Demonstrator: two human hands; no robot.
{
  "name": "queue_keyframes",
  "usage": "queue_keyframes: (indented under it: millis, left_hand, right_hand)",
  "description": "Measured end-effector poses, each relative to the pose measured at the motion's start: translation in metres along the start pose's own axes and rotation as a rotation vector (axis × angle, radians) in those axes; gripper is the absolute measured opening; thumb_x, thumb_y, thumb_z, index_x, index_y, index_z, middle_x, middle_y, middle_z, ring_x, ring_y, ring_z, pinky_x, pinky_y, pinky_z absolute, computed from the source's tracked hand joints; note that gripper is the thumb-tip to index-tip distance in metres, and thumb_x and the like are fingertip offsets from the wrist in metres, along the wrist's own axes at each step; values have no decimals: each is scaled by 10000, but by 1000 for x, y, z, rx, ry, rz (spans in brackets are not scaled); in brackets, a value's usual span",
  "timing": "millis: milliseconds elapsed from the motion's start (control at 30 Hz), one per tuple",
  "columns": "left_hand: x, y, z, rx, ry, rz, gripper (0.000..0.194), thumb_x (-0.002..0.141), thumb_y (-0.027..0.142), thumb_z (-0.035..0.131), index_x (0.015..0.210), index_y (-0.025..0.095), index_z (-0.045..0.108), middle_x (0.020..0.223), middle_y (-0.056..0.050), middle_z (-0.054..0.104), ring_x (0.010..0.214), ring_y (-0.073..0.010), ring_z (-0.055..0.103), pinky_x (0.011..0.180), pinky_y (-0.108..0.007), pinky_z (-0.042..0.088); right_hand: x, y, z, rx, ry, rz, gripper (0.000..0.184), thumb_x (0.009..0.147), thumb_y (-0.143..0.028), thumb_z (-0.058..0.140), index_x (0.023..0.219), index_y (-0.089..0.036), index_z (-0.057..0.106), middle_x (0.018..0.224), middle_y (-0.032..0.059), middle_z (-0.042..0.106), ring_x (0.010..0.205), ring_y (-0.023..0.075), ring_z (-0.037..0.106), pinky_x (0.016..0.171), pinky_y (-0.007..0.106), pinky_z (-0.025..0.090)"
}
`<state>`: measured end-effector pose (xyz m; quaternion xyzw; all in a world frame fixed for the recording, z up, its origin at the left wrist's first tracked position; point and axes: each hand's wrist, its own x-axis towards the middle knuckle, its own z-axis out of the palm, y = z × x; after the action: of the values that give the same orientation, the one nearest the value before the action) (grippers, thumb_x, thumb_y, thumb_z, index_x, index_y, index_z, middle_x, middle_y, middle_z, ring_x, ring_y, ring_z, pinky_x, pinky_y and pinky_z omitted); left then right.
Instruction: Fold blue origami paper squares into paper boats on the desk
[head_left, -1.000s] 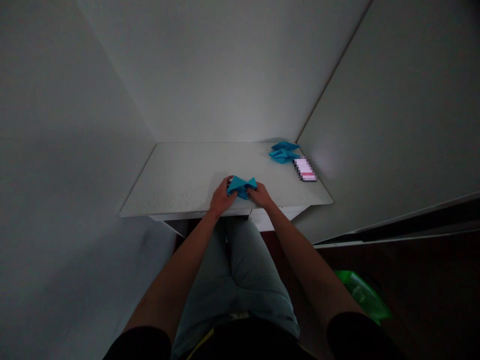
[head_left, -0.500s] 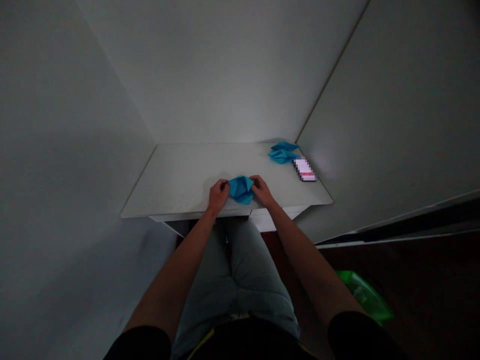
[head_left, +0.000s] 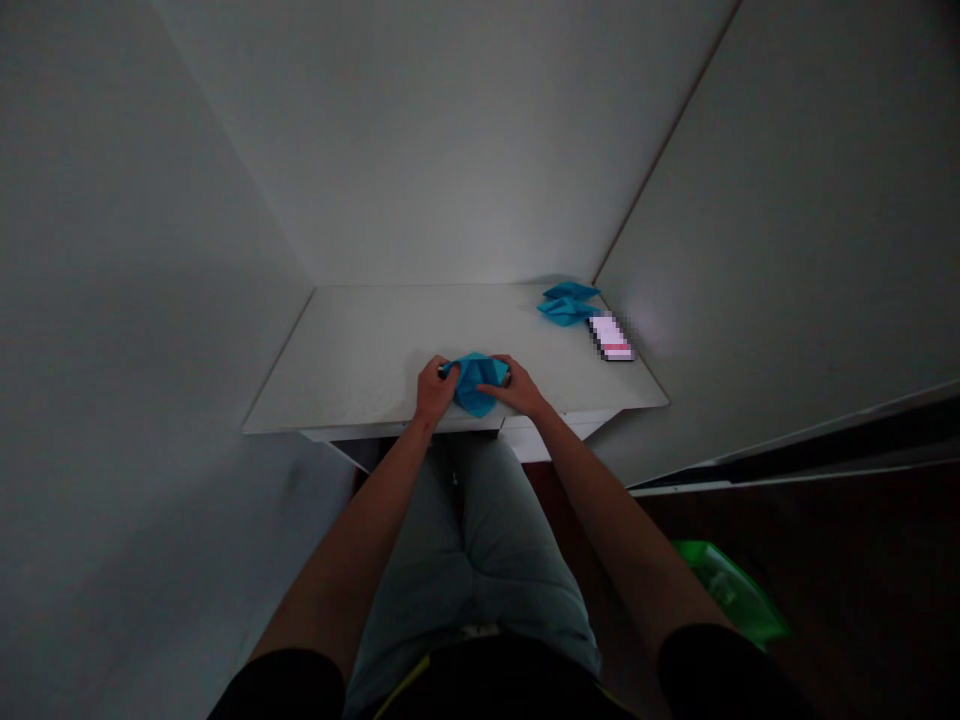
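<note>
A partly folded sheet of blue paper is held between my two hands, just above the front part of the white table. My left hand pinches its left side, the thumb lying on the near face. On the right side, my right hand grips the paper with the thumb reaching over its front and the fingers behind. Creases and angled flaps show in the middle of the sheet. What the fingers do behind it is hidden.
Two folded blue paper boats lie at the table's back right corner. Beside them is a phone with a lit, blurred screen. Walls enclose the white table on three sides. A green plastic container stands on the floor at right.
My right thumb has moved left onto the front of the paper. My left thumb now lies over its left side, and the paper's folds have changed shape.
</note>
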<state>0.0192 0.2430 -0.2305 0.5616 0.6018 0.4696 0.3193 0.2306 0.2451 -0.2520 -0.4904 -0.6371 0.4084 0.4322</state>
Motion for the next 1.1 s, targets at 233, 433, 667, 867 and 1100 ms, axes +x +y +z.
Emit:
queue_keyframes:
  millis: [233,433,667,867,1100]
  left_hand:
    - [0,-2,2,-67,40,20,161,895,292,684,1023,228,611,1008,-21,717,798,-147,648,747,-271,517]
    - [6,-8,0,-78,-32,97,51,907,218,638,934,204,679,1069,-58,718,904,-156,679,846,-294,566]
    - [10,6,0,109,-184,291,247,905,229,712,1142,225,781,1371,-115,644,1269,-256,647,1091,-427,557]
    - [10,33,12,300,-115,355,300,855,379,848,1079,216,733,1264,-122,653,1190,-295,660,1113,-455,515]
    - [18,38,12,235,-108,353,57,965,281,691,956,232,718,1128,-89,682,1092,-248,662,1062,-401,512]
  right_hand:
    - [5,7,-2,-47,66,73,510,928,-692,533,872,-214,704,833,28,730,858,238,653,815,350,538]
    - [6,9,0,36,94,32,517,910,-663,599,1135,-224,754,1090,59,791,1002,275,702,944,414,564]
    - [6,12,-1,52,82,15,450,930,-568,636,1193,-226,761,1145,61,803,1055,278,718,985,438,582]
    - [4,12,-1,53,28,-30,473,905,-577,661,1199,-221,764,1116,65,810,1013,292,728,952,451,592]
    - [4,10,2,43,33,-17,543,882,-639,640,1228,-229,719,1136,64,792,1021,278,711,915,411,576]
